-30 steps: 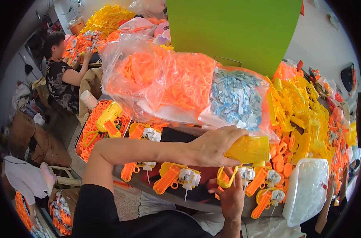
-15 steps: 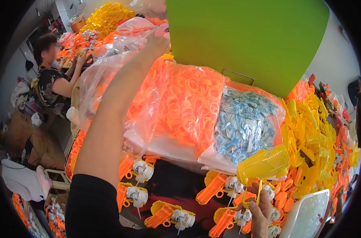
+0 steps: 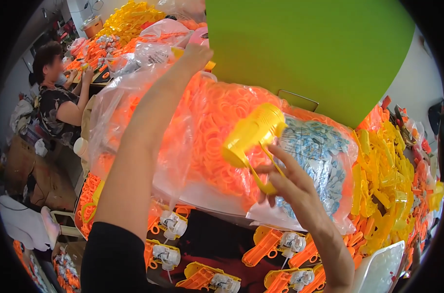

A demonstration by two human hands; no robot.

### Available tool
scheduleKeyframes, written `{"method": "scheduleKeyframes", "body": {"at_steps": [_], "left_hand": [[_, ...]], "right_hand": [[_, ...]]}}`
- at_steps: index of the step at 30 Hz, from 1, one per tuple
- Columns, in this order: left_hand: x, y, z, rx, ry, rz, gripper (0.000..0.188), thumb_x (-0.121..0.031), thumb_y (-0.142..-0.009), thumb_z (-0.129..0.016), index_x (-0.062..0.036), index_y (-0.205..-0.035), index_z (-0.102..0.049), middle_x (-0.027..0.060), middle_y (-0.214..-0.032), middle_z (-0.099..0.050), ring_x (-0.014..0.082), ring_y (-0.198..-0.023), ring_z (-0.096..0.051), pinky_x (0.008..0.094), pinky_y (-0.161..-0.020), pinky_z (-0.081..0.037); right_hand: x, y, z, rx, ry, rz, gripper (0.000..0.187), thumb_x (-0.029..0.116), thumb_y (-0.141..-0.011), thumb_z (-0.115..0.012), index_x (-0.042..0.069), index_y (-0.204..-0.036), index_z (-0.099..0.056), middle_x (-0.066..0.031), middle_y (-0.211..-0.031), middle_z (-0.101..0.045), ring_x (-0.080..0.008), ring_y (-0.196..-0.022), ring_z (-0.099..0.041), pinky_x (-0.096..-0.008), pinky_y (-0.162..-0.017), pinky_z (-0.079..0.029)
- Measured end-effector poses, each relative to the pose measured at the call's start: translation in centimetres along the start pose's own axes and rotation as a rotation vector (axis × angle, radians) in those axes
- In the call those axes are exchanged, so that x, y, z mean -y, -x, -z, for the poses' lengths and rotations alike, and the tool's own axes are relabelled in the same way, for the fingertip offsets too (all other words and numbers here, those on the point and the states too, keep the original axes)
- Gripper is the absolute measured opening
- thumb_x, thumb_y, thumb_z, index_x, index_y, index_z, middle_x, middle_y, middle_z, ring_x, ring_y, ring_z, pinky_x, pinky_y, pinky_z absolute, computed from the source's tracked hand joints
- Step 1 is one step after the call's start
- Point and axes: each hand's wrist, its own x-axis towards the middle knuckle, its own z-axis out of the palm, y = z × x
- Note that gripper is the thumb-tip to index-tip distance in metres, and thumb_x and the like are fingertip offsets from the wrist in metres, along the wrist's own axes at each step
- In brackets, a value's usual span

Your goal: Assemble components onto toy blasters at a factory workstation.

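Observation:
My right hand [image 3: 295,185] is closed on the handle of a yellow plastic toy-gun shell [image 3: 255,133], whose wide ribbed barrel points up over the bags. My left arm stretches far forward, and my left hand [image 3: 198,56] is curled by the green board's edge. A yellow plastic part [image 3: 210,65] shows on either side of that hand; its fingers are partly hidden. Beneath my arms lie a clear bag of orange rings [image 3: 222,117] and a bag of blue-and-white pieces [image 3: 312,161]. Partly assembled toy guns [image 3: 263,246] lie in rows on the dark surface nearer me.
A large green board [image 3: 305,53] stands at the back. Yellow parts [image 3: 388,176] are heaped at the right, beside a white tray [image 3: 380,268]. Another person [image 3: 61,97] works at the far left, near piles of orange and yellow parts [image 3: 129,22].
My right hand has carried the yellow toy-gun shell up and left from the lower right, over the bags. Yellow plastic now shows on both sides of my left hand.

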Motion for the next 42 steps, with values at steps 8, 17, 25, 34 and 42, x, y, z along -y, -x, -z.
{"method": "scheduleKeyframes", "body": {"at_steps": [8, 17, 25, 34, 42], "left_hand": [[-5.3, -3.9, 20.6, -0.072, 0.254, -0.487, 0.01, -0.009, -0.085, -0.062, -0.0098, -0.09, -0.071, 0.0049, -0.098, -0.069, 0.0231, -0.094, -0.069, 0.0388, -0.075, -0.055], [-11.5, 12.9, 30.8, -0.557, 0.181, -0.825, 0.032, -0.011, -0.076, -0.067, -0.0122, -0.108, -0.072, 0.0009, -0.097, -0.062, 0.0214, -0.106, -0.06, 0.0446, -0.102, -0.051], [-15.8, 19.0, 36.6, -0.124, 1.006, -0.651, 0.036, -0.004, -0.094, -0.064, -0.0007, -0.13, -0.062, 0.0068, -0.116, -0.067, 0.0182, -0.105, -0.064, 0.0351, -0.094, -0.056], [-21.5, 30.6, 35.3, 0.681, 1.254, -0.179, 0.068, -0.05, -0.086, -0.076, -0.0006, -0.129, -0.06, 0.0101, -0.117, -0.067, 0.0172, -0.106, -0.064, 0.0327, -0.091, -0.051], [-28.4, 33.5, 31.9, 0.961, 1.171, -0.558, 0.08, -0.045, -0.073, -0.081, -0.0034, -0.138, -0.058, 0.0162, -0.109, -0.059, 0.0294, -0.103, -0.057, 0.0378, -0.094, -0.046]], "right_hand": [[-3.4, -6.8, -1.4, -0.314, 0.919, 0.42, 0.05, 0.021, -0.1, -0.058, 0.01, -0.147, -0.046, -0.0212, -0.134, -0.05, -0.031, -0.102, -0.061, -0.0393, -0.088, -0.051], [-3.0, 0.3, -2.4, -0.543, 1.054, 0.6, 0.045, 0.017, -0.092, -0.069, 0.008, -0.134, -0.057, -0.0198, -0.139, -0.049, -0.0357, -0.114, -0.056, -0.0432, -0.097, -0.048], [0.7, 12.5, -7.4, -0.587, 1.003, 0.941, 0.066, 0.001, -0.087, -0.072, 0.01, -0.146, -0.044, -0.0123, -0.134, -0.055, -0.0247, -0.104, -0.063, -0.0342, -0.085, -0.052], [-9.9, 26.3, -10.8, -0.492, 0.139, 0.39, 0.042, 0.002, -0.097, -0.054, 0.0, -0.14, -0.052, -0.0112, -0.125, -0.062, -0.0174, -0.113, -0.06, -0.0332, -0.098, -0.05], [-20.8, 25.2, -15.3, -0.65, 0.401, 0.266, 0.079, -0.019, -0.078, -0.047, 0.001, -0.153, -0.031, -0.0181, -0.15, -0.043, -0.0265, -0.145, -0.038, -0.0394, -0.12, -0.031]]}}
